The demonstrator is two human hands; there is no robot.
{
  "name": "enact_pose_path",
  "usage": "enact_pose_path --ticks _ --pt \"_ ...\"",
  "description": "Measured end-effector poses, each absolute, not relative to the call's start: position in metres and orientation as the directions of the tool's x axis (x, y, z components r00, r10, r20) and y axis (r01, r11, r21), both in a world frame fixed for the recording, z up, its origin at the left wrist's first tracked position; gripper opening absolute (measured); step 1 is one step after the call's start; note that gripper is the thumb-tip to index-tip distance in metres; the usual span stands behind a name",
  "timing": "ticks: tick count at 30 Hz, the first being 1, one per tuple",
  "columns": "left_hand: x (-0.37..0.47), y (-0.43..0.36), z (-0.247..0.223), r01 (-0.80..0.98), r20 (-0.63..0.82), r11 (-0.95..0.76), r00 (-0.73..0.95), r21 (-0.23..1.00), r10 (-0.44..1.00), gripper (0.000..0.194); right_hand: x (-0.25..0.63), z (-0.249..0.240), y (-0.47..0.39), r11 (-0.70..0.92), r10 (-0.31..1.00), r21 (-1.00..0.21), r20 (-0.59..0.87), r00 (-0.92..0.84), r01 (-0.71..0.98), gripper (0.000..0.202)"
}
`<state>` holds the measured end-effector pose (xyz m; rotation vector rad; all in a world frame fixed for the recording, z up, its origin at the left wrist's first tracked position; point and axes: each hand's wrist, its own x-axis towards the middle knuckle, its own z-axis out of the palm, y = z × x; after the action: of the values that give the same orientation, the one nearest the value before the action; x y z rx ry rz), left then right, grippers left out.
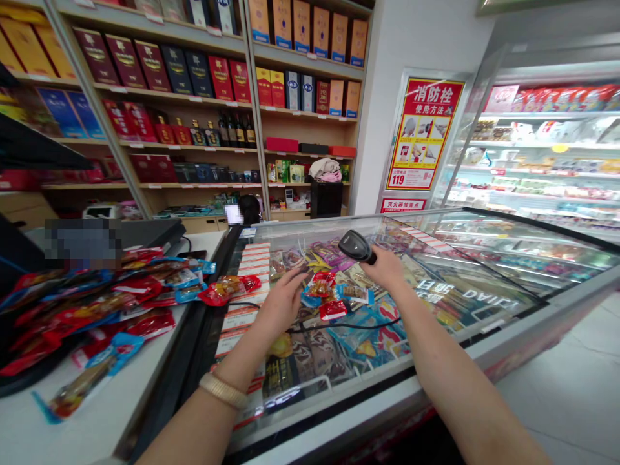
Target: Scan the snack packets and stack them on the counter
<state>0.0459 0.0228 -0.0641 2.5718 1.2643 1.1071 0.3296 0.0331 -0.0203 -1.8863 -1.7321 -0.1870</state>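
My right hand [386,268] grips a black handheld barcode scanner [356,246] by its handle, above the glass lid of a chest freezer [475,284]. The scanner's head points to the left. My left hand [283,300] has its fingers stretched out and shows nothing held. Just right of its fingertips, several small red and blue snack packets [334,309] lie together on the glass. A single red packet [227,289] is left of that hand, at the freezer's edge. A black cable [368,327] runs across the glass, partly hidden behind my left hand.
To the left, a white counter [121,413] bears a heap of red and blue snack packets [145,284]. Shelves of boxed bottles [188,68] line the back wall. A lit refrigerated display [547,152] stands at the right. Near the freezer's far edge, a person's head [250,208] is partly visible.
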Motion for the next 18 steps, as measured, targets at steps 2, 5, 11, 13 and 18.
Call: enact_pose_path --ticks 2,5,11,13,18 --pt "0.032 0.024 -0.055 0.791 0.555 -0.537 0.317 0.293 0.770 0.047 0.328 -0.020 0.032 -0.001 0.876 -0.313 0.457 0.151 0.950 0.037" --pt "0.008 0.025 -0.043 0.957 0.521 -0.228 0.104 0.179 0.847 0.048 0.326 -0.020 0.032 0.023 0.879 -0.330 0.457 0.138 0.944 0.037" --pt "-0.025 0.026 -0.038 0.981 0.361 0.111 -0.162 0.159 0.918 0.034 0.318 -0.022 0.032 0.076 0.886 -0.287 0.458 0.067 0.955 0.030" --pt "-0.028 0.028 -0.039 0.976 0.355 0.117 -0.177 0.185 0.918 0.032 0.316 -0.023 0.031 0.080 0.890 -0.291 0.452 0.063 0.953 0.030" --pt "-0.026 0.031 -0.033 0.915 0.456 0.030 -0.228 0.402 0.860 0.028 0.313 -0.024 0.030 0.117 0.886 -0.306 0.463 0.040 0.945 0.031"
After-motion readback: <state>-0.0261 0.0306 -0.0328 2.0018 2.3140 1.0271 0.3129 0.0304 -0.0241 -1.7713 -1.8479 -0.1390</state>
